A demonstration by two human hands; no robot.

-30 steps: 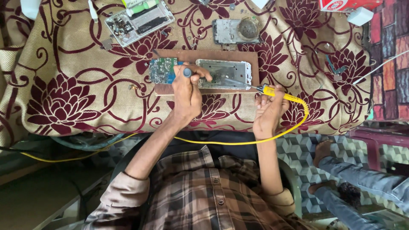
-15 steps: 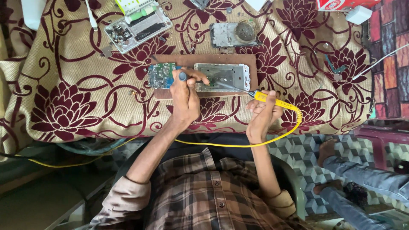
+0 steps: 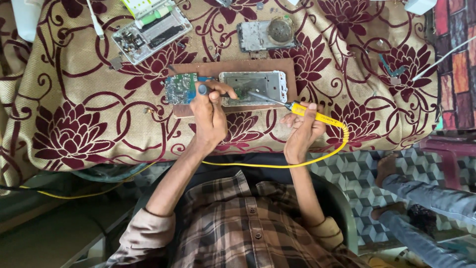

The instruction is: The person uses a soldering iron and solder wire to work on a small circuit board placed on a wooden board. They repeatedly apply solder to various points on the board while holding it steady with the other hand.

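Note:
My left hand (image 3: 210, 116) grips a small blue-handled tool (image 3: 203, 90) with its tip over an opened phone frame (image 3: 254, 88). That frame lies on a brown board (image 3: 233, 67) beside a green circuit board (image 3: 180, 88). My right hand (image 3: 301, 133) holds a yellow-handled soldering iron (image 3: 312, 114); its metal tip reaches into the phone frame. A yellow cord (image 3: 277, 165) runs from the iron's handle back across my lap.
A floral maroon-and-cream cloth (image 3: 74, 119) covers the table. Farther back lie a dismantled phone body (image 3: 151, 29) and a back cover with a round coil (image 3: 267, 33). Another person's legs and bare feet (image 3: 391, 171) rest on the patterned floor at right.
Both hands kept their grips. The iron's tip stays on the phone frame while my right hand shifts slightly left and the view moves a little.

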